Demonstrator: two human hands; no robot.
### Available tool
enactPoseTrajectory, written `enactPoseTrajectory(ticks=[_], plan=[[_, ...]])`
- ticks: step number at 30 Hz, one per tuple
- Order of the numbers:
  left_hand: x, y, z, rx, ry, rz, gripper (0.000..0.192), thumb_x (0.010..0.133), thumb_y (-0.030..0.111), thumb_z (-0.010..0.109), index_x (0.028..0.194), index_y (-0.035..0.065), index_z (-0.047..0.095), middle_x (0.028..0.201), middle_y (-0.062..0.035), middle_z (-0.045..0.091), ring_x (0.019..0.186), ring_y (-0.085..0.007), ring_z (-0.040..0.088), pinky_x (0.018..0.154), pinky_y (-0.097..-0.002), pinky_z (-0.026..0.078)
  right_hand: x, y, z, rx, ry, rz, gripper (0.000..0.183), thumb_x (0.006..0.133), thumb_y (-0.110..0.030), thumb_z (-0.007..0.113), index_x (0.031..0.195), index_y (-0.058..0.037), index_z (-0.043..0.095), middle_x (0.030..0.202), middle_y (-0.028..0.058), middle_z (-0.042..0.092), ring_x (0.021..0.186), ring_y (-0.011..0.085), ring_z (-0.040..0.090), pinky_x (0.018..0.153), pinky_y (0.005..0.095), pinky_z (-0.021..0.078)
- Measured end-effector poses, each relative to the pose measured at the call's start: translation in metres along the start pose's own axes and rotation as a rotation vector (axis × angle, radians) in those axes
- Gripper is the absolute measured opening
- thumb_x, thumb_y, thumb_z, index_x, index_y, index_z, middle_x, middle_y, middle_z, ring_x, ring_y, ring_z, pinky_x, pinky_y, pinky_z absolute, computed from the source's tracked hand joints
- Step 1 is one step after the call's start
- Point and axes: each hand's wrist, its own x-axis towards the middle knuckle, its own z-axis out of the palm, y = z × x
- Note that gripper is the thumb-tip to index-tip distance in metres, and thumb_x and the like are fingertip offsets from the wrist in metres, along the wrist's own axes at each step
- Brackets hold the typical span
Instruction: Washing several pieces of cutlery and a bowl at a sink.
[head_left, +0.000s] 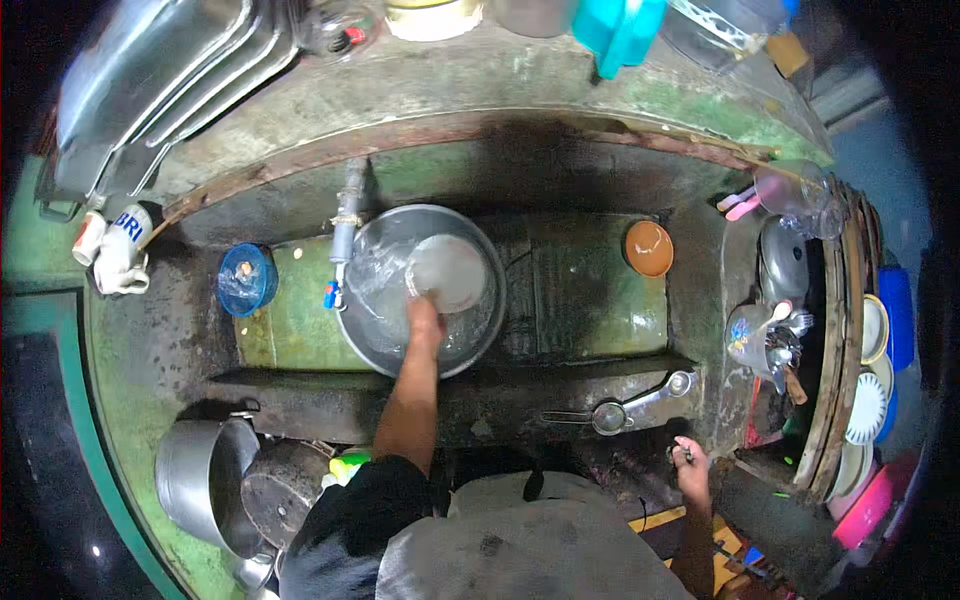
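A large metal basin (498, 300) with water in it stands on the green floor of the sink trough. My left hand (426, 322) reaches into the basin and grips the near edge of a pale round dish (454, 270). Whether the dish is a plate or a shallow bowl is hard to tell. A tap with a blue handle (331, 294), on a grey pipe (348, 214), is at the basin's left rim. Off to the right, beyond the trough's front ledge, is my right hand (690, 461) with curled fingers. A small greyish thing may be between them, but it is blurred.
A blue plastic basket (246, 279) sits left in the trough, an orange bowl (649, 249) at right. A strainer (609, 417) lies on the front ledge. Metal pots (187, 480) stand front left, mugs (124, 251) far left. A cutlery holder (746, 341) and plates (866, 409) line the right.
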Motion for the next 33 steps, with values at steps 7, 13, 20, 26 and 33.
enactPoseTrajectory(ticks=[7, 13, 20, 26, 33], plan=[[-0.087, 0.038, 0.032, 0.72, -0.07, 0.909, 0.075, 0.071, -0.01, 0.054, 0.142, 0.006, 0.035, 0.132, -0.0167, 0.043, 0.122, -0.0328, 0.044, 0.106, -0.0419, 0.035, 0.048, -0.064, 0.044, 0.064, -0.069, -0.044, 0.028, 0.091, -0.018, 0.063, 0.114, -0.0009, 0.061, 0.112, 0.0107, 0.064, 0.106, 0.0201, 0.058, 0.095, 0.0314, 0.0418], [-0.031, 0.024, -0.036, 0.397, -0.023, 0.77, 0.067, 0.076, -0.014, 0.051, 0.14, 0.0037, 0.038, 0.139, -0.0179, 0.039, 0.125, -0.0319, 0.043, 0.105, -0.0418, 0.035, 0.034, -0.076, 0.046, 0.122, -0.113, 0.103, 0.027, 0.092, -0.015, 0.061, 0.114, -0.0011, 0.061, 0.111, 0.0076, 0.063, 0.106, 0.0162, 0.055, 0.095, 0.031, 0.041], [0.08, -0.023, -0.167, -0.378, 0.111, -0.032, 0.056, 0.098, 0.034, 0.036, 0.146, 0.01, 0.024, 0.14, -0.0164, 0.038, 0.122, -0.0372, 0.043, 0.099, -0.0539, 0.038, 0.023, -0.075, 0.035, 0.145, 0.005, 0.21, 0.029, 0.091, -0.017, 0.062, 0.117, -0.0058, 0.061, 0.109, 0.0098, 0.065, 0.102, 0.0181, 0.059, 0.088, 0.0319, 0.0466], [0.044, -0.023, -0.093, -0.112, -0.232, -0.044, 0.062, 0.09, 0.009, 0.054, 0.146, 0.0119, 0.025, 0.137, -0.0162, 0.041, 0.118, -0.0352, 0.048, 0.087, -0.0464, 0.052, 0.008, -0.047, 0.022, 0.33, 0.133, 0.375, 0.028, 0.092, -0.022, 0.06, 0.117, -0.0078, 0.061, 0.099, 0.0028, 0.063, 0.071, 0.0131, 0.059, 0.047, 0.0296, 0.0499], [-0.122, 0.026, 0.057, 0.513, -0.478, 0.814, 0.074, 0.071, -0.01, 0.063, 0.137, 0.0134, 0.041, 0.134, -0.0177, 0.037, 0.123, -0.0355, 0.043, 0.094, -0.0436, 0.047, 0.024, 0.007, -0.001, 0.529, 0.365, 0.372, 0.029, 0.093, -0.021, 0.058, 0.117, -0.0049, 0.059, 0.1, 0.0058, 0.063, 0.094, 0.0173, 0.057, 0.062, 0.0328, 0.0539]])
